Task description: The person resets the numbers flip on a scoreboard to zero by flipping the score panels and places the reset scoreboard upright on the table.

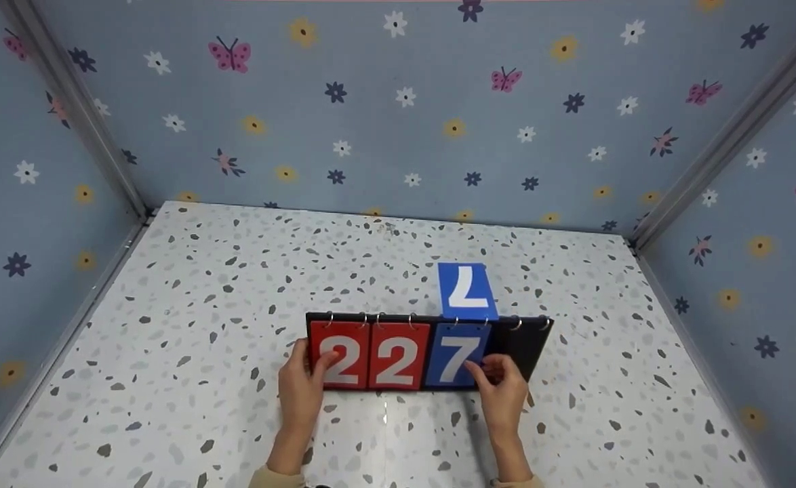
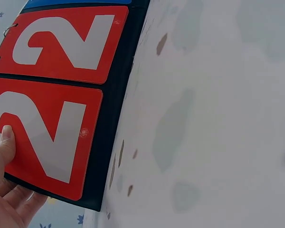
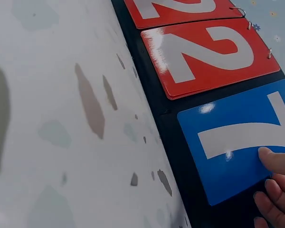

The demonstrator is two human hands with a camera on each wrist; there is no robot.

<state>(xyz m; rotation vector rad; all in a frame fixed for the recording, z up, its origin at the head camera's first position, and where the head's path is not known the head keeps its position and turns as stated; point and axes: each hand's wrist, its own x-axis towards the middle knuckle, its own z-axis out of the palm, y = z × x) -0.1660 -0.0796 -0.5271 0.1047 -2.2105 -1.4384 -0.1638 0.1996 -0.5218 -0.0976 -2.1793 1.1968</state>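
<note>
A black flip scoreboard (image 1: 519, 342) stands tilted on the surface, number cards hanging from metal rings along its top. Two red cards (image 1: 399, 356) both read 2, and a blue card (image 1: 443, 371) reads 7. My left hand (image 1: 301, 390) grips the board's left end, thumb over the first red card and fingers behind the board, as the left wrist view shows. At the blue card's right edge, my right hand (image 1: 504, 393) pinches it, thumb on its face and other fingers curled. Another blue card (image 1: 453, 296), flipped over the top, shows an upside-down 7 behind the board.
The board stands on a white speckled table (image 1: 201, 325). Blue patterned panels rise behind it (image 1: 371, 135) and at both sides, with grey metal posts (image 1: 86, 122) at the corners. The scoreboard's rightmost section shows bare black backing beneath its rings (image 1: 516, 324).
</note>
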